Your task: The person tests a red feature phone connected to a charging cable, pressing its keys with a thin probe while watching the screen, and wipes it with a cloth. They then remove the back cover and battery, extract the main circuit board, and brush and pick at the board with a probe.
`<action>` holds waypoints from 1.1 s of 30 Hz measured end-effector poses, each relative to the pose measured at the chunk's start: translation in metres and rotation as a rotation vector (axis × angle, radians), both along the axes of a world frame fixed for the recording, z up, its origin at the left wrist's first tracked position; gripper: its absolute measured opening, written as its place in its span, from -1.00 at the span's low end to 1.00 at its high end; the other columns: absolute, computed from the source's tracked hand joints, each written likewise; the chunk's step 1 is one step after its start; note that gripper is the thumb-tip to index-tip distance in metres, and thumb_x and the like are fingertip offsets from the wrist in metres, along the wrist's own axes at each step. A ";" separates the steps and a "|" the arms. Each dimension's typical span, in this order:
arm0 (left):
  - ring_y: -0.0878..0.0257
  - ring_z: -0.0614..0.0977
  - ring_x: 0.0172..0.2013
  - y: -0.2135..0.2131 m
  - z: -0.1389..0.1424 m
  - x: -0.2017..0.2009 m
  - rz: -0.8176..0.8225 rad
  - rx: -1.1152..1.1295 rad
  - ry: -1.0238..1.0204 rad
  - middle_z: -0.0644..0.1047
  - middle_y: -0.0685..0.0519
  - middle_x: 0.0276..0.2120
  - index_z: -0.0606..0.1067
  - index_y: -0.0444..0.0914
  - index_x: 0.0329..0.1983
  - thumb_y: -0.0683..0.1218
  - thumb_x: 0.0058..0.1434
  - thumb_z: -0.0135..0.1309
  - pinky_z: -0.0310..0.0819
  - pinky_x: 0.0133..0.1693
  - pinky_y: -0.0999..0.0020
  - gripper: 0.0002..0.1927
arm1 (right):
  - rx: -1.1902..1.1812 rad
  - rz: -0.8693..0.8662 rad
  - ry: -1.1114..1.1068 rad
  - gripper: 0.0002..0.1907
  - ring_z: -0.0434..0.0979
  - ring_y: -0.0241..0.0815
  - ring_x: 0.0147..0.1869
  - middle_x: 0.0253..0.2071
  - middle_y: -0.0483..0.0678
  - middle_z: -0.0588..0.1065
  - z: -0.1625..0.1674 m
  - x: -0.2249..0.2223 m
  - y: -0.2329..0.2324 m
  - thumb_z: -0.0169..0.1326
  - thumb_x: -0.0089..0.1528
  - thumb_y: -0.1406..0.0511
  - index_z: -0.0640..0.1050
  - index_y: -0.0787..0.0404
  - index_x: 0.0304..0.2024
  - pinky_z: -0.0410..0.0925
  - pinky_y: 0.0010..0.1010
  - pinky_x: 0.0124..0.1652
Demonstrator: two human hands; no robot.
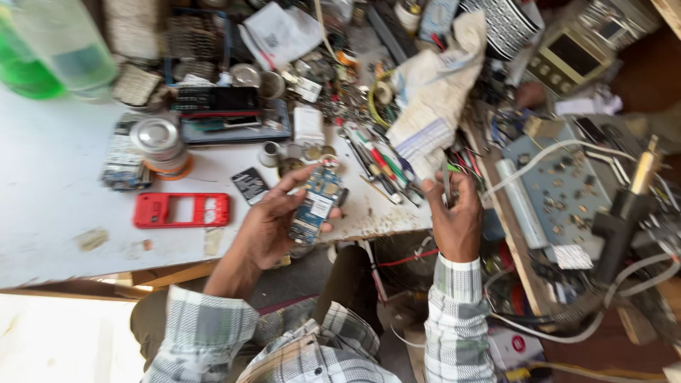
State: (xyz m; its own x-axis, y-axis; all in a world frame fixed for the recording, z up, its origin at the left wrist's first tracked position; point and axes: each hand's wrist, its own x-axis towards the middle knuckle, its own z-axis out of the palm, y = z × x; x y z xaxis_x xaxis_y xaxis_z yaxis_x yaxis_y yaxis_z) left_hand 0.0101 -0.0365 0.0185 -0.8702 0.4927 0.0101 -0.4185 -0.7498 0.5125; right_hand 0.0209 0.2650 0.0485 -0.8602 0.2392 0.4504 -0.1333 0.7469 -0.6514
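My left hand (273, 220) holds a blue phone circuit board (316, 204) upright over the front edge of the white workbench (50, 184). My right hand (454, 213) is closed around a thin metal tool, probably tweezers (447, 186), pointing up near a cluster of coloured pens and screwdrivers (379, 159). The two hands are apart, the board to the left of the tool. A red phone frame (182, 210) lies flat on the bench, left of my left hand. A small black battery (250, 185) lies just above my left hand.
A roll of tape (159, 142), a green bottle (28, 71), a crumpled cloth (433, 99) and heaps of small parts crowd the bench's back. To the right stand a blue board with screws (560, 191), a meter (567, 60), a soldering iron (628, 206) and cables.
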 end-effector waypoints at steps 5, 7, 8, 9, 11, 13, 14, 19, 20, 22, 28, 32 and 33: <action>0.00 0.69 -0.09 0.000 0.001 0.001 0.007 0.005 0.032 0.51 -0.32 0.12 0.21 -0.27 0.48 -0.14 0.43 -0.15 0.69 -0.13 0.20 -0.45 | -0.421 0.076 -0.027 -0.61 0.24 -0.45 -0.39 -0.29 -0.20 0.40 0.009 0.005 0.011 0.03 0.41 0.12 0.49 0.22 0.17 0.18 -0.55 -0.44; 0.01 0.69 -0.08 -0.001 0.003 0.002 0.010 -0.036 0.008 0.52 -0.31 0.10 0.21 -0.26 0.48 -0.13 0.42 -0.15 0.69 -0.13 0.20 -0.45 | -0.547 0.146 -0.026 -0.62 0.21 -0.47 -0.40 -0.25 -0.23 0.40 0.014 0.008 0.013 -0.05 0.44 0.15 0.47 0.16 0.25 0.15 -0.60 -0.44; 0.01 0.69 -0.08 -0.001 0.003 0.002 0.008 -0.054 0.000 0.52 -0.31 0.10 0.21 -0.26 0.48 -0.13 0.42 -0.16 0.69 -0.13 0.20 -0.45 | -0.393 0.159 -0.007 -0.63 0.24 -0.44 -0.39 -0.22 -0.21 0.40 0.015 0.010 0.011 -0.06 0.45 0.18 0.48 0.16 0.25 0.20 -0.58 -0.41; 0.01 0.69 -0.08 -0.001 0.005 0.002 0.009 -0.074 -0.006 0.52 -0.31 0.10 0.21 -0.26 0.48 -0.13 0.42 -0.16 0.69 -0.13 0.21 -0.45 | -0.239 0.175 0.013 -0.64 0.28 -0.42 -0.38 -0.18 -0.18 0.39 0.014 0.013 0.007 -0.08 0.47 0.21 0.49 0.17 0.25 0.24 -0.55 -0.39; 0.01 0.68 -0.08 -0.001 0.006 0.002 0.014 -0.089 -0.012 0.52 -0.30 0.10 0.21 -0.26 0.48 -0.13 0.42 -0.16 0.68 -0.13 0.21 -0.45 | 0.032 0.284 0.092 -0.70 0.45 -0.28 -0.17 -0.05 -0.11 0.45 0.010 0.017 -0.007 -0.06 0.48 0.29 0.52 0.17 0.24 0.37 -0.45 -0.17; -0.01 0.68 -0.07 0.000 0.008 0.001 0.012 -0.081 -0.012 0.52 -0.30 0.10 0.21 -0.27 0.49 -0.14 0.42 -0.17 0.68 -0.13 0.20 -0.45 | 0.156 0.324 0.082 -0.78 0.60 -0.14 -0.01 -0.01 -0.05 0.54 -0.004 0.021 -0.033 0.07 0.41 0.36 0.56 0.16 0.11 0.47 -0.35 -0.05; -0.01 0.68 -0.07 0.000 0.008 0.001 0.018 -0.091 -0.016 0.52 -0.29 0.10 0.21 -0.27 0.48 -0.14 0.42 -0.17 0.68 -0.13 0.20 -0.45 | 0.163 0.275 0.017 -0.82 0.63 -0.11 -0.06 -0.08 -0.06 0.58 -0.010 0.021 -0.044 0.17 0.34 0.38 0.58 0.15 0.00 0.49 -0.34 -0.10; -0.03 0.68 -0.07 0.000 0.008 0.002 0.038 -0.121 -0.039 0.51 -0.30 0.11 0.20 -0.28 0.47 -0.15 0.41 -0.19 0.68 -0.15 0.17 -0.46 | 0.254 0.338 -0.014 -0.83 0.66 -0.13 -0.04 -0.10 -0.07 0.61 -0.016 0.013 -0.056 0.26 0.24 0.37 0.58 0.13 -0.12 0.48 -0.27 0.02; -0.03 0.68 -0.07 -0.001 0.008 0.002 0.035 -0.116 -0.036 0.51 -0.30 0.11 0.20 -0.28 0.47 -0.15 0.41 -0.20 0.68 -0.15 0.18 -0.46 | 0.214 0.380 0.025 -0.80 0.66 -0.11 0.00 -0.05 -0.04 0.60 -0.013 0.012 -0.050 0.28 0.25 0.36 0.58 0.13 -0.08 0.50 -0.29 0.02; -0.03 0.68 -0.07 -0.001 0.008 0.002 0.030 -0.103 -0.032 0.50 -0.31 0.12 0.20 -0.28 0.48 -0.16 0.42 -0.21 0.68 -0.16 0.19 -0.46 | 0.273 0.161 -0.006 -0.65 0.63 -0.03 -0.07 -0.06 0.01 0.60 -0.005 0.009 -0.033 0.33 0.16 0.34 0.55 0.16 -0.02 0.48 -0.22 -0.05; -0.04 0.68 -0.06 0.003 0.011 0.001 0.023 -0.113 -0.037 0.50 -0.35 0.11 0.20 -0.26 0.48 -0.16 0.42 -0.23 0.68 -0.14 0.21 -0.46 | 0.349 0.161 -0.117 -0.37 0.62 0.02 0.01 0.06 0.14 0.57 -0.005 -0.002 0.015 0.37 0.12 0.31 0.39 0.27 0.17 0.46 -0.14 0.01; -0.03 0.68 -0.07 0.001 0.012 0.003 0.027 -0.112 -0.035 0.51 -0.33 0.11 0.20 -0.26 0.48 -0.15 0.42 -0.23 0.68 -0.15 0.21 -0.46 | 0.290 0.165 -0.144 -0.40 0.62 -0.09 0.03 0.04 0.10 0.59 -0.020 -0.011 0.026 0.36 0.17 0.25 0.37 0.24 0.16 0.48 -0.20 0.03; -0.03 0.68 -0.07 0.000 0.012 0.003 0.026 -0.105 -0.032 0.51 -0.31 0.11 0.20 -0.26 0.48 -0.15 0.42 -0.23 0.68 -0.15 0.21 -0.46 | 0.019 0.210 -0.141 -0.44 0.62 -0.09 0.01 0.01 0.12 0.59 -0.021 -0.011 0.028 0.33 0.21 0.26 0.38 0.24 0.17 0.48 -0.23 0.04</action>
